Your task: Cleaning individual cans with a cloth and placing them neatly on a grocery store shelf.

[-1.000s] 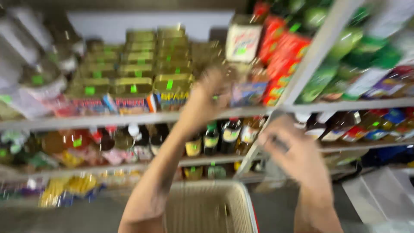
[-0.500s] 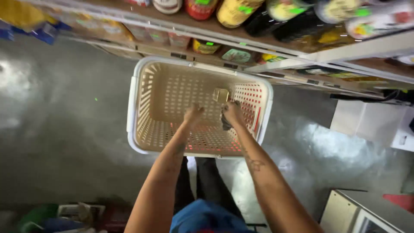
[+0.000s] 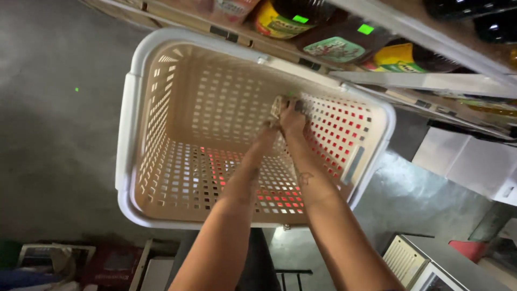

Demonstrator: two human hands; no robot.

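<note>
Beige plastic makes up the basket (image 3: 161, 161), its walls and floor pierced with square holes and its rim white. Inside it, against the far right wall, sits a small pale jar (image 3: 280, 105) with a dark cap, partly hidden by fingers. The right hand (image 3: 293, 119) is clamped on the jar, fingers curled round its side. The left hand (image 3: 267, 134) lies just beside it, touching the jar's lower part; I cannot tell whether its fingers are closed or loose. Both forearms reach in from the near edge. The basket rests on a grey concrete floor (image 3: 54, 134), dull and scuffed. Beyond the far rim run metal shelves (image 3: 420, 81) carrying 3 or more bottles with green and yellow labels. At the near right stands a white box (image 3: 474, 167).
</note>
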